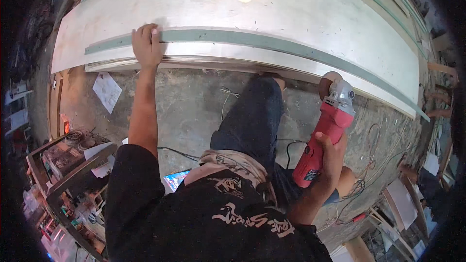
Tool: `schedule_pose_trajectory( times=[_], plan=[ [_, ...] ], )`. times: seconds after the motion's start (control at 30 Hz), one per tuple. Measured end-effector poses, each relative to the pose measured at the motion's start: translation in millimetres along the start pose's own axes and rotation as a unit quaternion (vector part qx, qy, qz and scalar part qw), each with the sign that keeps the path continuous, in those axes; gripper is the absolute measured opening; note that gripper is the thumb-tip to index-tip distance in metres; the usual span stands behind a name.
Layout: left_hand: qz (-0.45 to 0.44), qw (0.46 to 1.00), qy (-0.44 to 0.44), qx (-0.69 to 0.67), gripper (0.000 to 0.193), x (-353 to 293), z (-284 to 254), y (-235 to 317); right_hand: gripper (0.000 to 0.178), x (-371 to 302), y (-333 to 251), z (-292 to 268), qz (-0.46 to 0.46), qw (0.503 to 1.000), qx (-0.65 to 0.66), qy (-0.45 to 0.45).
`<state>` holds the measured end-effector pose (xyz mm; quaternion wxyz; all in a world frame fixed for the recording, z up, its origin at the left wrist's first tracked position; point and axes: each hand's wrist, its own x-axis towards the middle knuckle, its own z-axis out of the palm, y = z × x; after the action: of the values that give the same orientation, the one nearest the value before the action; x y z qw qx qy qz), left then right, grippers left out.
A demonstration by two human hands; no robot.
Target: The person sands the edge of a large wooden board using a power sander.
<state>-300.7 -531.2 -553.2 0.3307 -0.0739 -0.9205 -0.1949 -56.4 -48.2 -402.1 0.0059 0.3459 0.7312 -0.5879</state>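
My right hand (pixel 333 157) is wrapped round the body of a red angle grinder (pixel 318 148). The grinder's metal head points away from me, and its brown disc (pixel 328 83) is by the near edge of a pale sheet board (pixel 218 5). A long grey-green strip (pixel 242 40) lies along the board near that edge, and its right end sticks out past the board. Toward the strip's left end my left hand (pixel 147 48) grips over it, fingers bent across its far side.
Below the board is a grey concrete floor (pixel 184 102) with a white paper sheet (pixel 107 90) and loose cables (pixel 374 157). A cluttered wooden rack (pixel 73 174) stands at the left. Wood offcuts (pixel 403 204) lie at the lower right.
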Motion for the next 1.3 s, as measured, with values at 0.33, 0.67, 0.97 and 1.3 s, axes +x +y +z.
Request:
schedule_pose_trajectory(
  times=[0.33, 0.67, 0.97, 1.3],
  plan=[
    [0.087, 0.991, -0.042, 0.096, 0.020, 0.5, 10.9, -23.7, 0.064, 18.0, 16.9, -13.3, -0.020, 0.992, -0.116, -0.052],
    [0.010, 0.998, -0.048, 0.040, 0.023, -0.8, 15.4, -32.8, 0.052, 66.6, 5.5, 6.1, 0.006, 0.989, -0.019, -0.150],
    [0.089, 0.992, -0.042, 0.077, 0.021, -0.8, 9.7, -46.3, 0.049, 76.4, 0.1, 19.8, 0.014, 0.989, 0.001, -0.150],
    [0.016, 0.998, -0.066, 0.020, 0.022, 2.1, 8.8, -33.7, 0.049, 74.4, -9.3, 22.2, 0.001, 0.988, -0.056, -0.145]
  ],
)
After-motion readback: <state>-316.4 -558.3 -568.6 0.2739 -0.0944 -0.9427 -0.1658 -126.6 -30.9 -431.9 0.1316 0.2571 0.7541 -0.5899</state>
